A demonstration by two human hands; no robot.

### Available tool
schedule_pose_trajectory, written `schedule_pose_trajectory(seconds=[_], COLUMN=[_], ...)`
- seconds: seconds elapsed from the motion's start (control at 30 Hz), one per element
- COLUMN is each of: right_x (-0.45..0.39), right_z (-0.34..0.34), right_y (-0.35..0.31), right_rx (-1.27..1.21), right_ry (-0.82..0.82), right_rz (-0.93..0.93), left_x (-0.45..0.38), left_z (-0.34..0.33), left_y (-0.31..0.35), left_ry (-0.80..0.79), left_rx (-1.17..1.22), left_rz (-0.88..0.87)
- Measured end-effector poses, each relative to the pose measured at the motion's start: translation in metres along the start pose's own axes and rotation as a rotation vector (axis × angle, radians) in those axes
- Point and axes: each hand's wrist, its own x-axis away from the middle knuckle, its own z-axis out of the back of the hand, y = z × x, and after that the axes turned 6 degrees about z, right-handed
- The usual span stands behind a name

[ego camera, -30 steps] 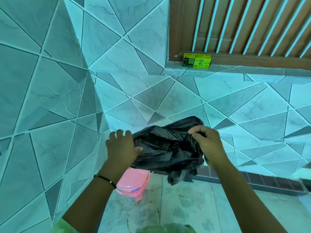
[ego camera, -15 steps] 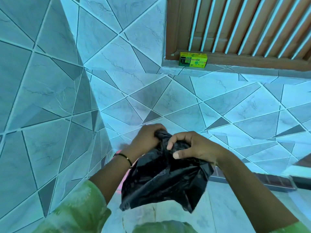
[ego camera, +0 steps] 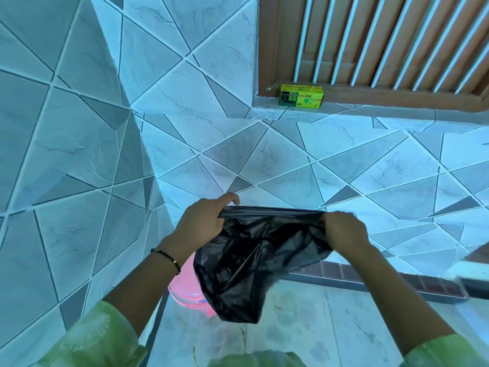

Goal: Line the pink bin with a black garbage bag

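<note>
Left hand [ego camera: 203, 221] and right hand [ego camera: 344, 231] each pinch the black garbage bag [ego camera: 251, 263] rim, stretched taut above the mostly hidden pink bin [ego camera: 185, 290] on the floor. Pulling harder could tear the thin film; an unopened mouth would miss the bin.

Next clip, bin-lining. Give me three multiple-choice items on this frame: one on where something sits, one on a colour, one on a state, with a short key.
1. Where is the green box?
A. on the ledge under the slatted wooden panel
B. on the floor beside the bin
C. inside the bag

2. What colour is the bin?
A. blue
B. pink
C. white

3. How is the garbage bag held?
A. draped over the bin's rim
B. lying loose on the floor
C. gripped by left hand and right hand, top edge pulled taut

Key: 1 A, the box sits at the panel's foot; 2 B, pink shows behind the bag; 3 C, both hands clutch the top edge above the bin.
</note>
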Motion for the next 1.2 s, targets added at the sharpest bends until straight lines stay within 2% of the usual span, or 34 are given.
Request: schedule_pose_trajectory(seconds=[0.1, 0.17, 0.23, 0.27, 0.3, 0.43, 0.57, 0.7, 0.77, 0.87, 1.0, 1.07, 1.13, 1.2], right_x=[-0.007, -0.013, -0.016, -0.017, -0.017, -0.014, -0.009, 0.004, 0.008, 0.008, 0.005, 0.005, 0.003, -0.003], right_z=[-0.006, -0.01, -0.008, -0.008, -0.006, 0.004, 0.021, 0.039, 0.048, 0.054, 0.045, 0.037, 0.03, 0.023], right_y=[0.018, 0.028, 0.027, 0.023, 0.016, -0.018, -0.053, -0.079, -0.082, -0.068, -0.028, -0.01, 0.004, 0.016], right_rx=[-0.218, -0.65, -1.248, -1.449, -1.539, -1.493, -1.397, -1.546, -1.613, -1.484, -0.837, -0.504, -0.179, 0.004], right_ry=[0.24, 0.365, 0.394, 0.377, 0.354, 0.297, 0.212, 0.088, 0.068, 0.117, 0.213, 0.203, 0.107, 0.007], right_rz=[-0.184, -0.312, -0.372, -0.368, -0.339, -0.154, 0.026, 0.15, 0.203, 0.302, 0.539, 0.645, 0.612, 0.458], left_x=[0.01, 0.013, 0.013, 0.013, 0.012, 0.009, 0.007, -0.002, -0.007, -0.016, -0.029, -0.033, -0.032, -0.024], left_z=[0.003, 0.004, 0.001, -0.003, -0.009, -0.033, -0.047, -0.061, -0.061, -0.05, -0.022, -0.011, -0.002, 0.006], left_y=[-0.006, -0.012, -0.019, -0.023, -0.027, -0.024, 0.005, 0.038, 0.044, 0.03, -0.009, -0.023, -0.031, -0.034], left_ry=[0.038, 0.004, -0.035, -0.048, -0.064, -0.113, -0.054, -0.062, -0.056, 0.004, 0.183, 0.225, 0.22, 0.18], left_rx=[-0.069, -0.109, -0.208, -0.245, -0.266, -0.234, 0.014, 0.26, 0.273, 0.306, 0.394, 0.42, 0.381, 0.263], left_rz=[-0.092, -0.025, 0.045, 0.062, 0.084, 0.229, 0.247, 0.177, 0.192, 0.241, 0.358, 0.399, 0.337, 0.174])
